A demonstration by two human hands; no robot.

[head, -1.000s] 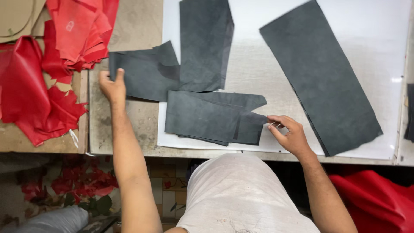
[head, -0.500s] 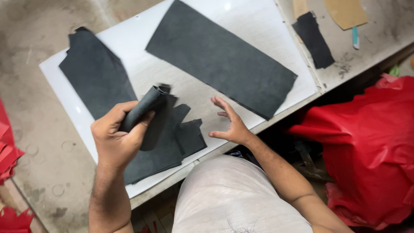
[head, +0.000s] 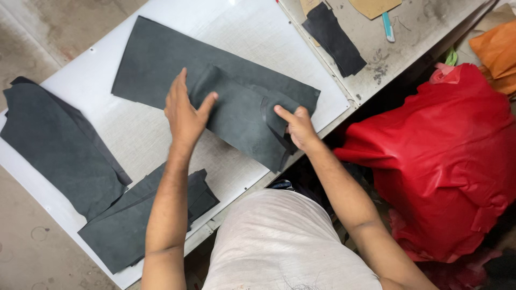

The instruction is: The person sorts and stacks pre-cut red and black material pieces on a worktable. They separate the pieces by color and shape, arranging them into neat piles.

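My left hand (head: 185,113) lies flat, fingers spread, on a dark grey leather piece (head: 244,121) that rests on top of a larger long dark grey sheet (head: 161,64). My right hand (head: 298,126) presses and pinches the folded right edge of that same upper piece. Both pieces lie on a white cutting board (head: 134,134). Two more dark grey pieces sit further left: one wide piece (head: 56,147) and a stacked pair (head: 134,217) near the front edge, partly hidden by my left forearm.
A heap of red leather (head: 435,156) fills the space right of the board. A small black leather strip (head: 333,37), a tan pattern piece (head: 373,6) and a light blue tool (head: 388,27) lie on the worn bench behind. An orange piece (head: 497,51) is at far right.
The rolled grey piece that my left hand held up is now spread flat over the long sheet. Both hands have moved onto it. The view has swung further right.
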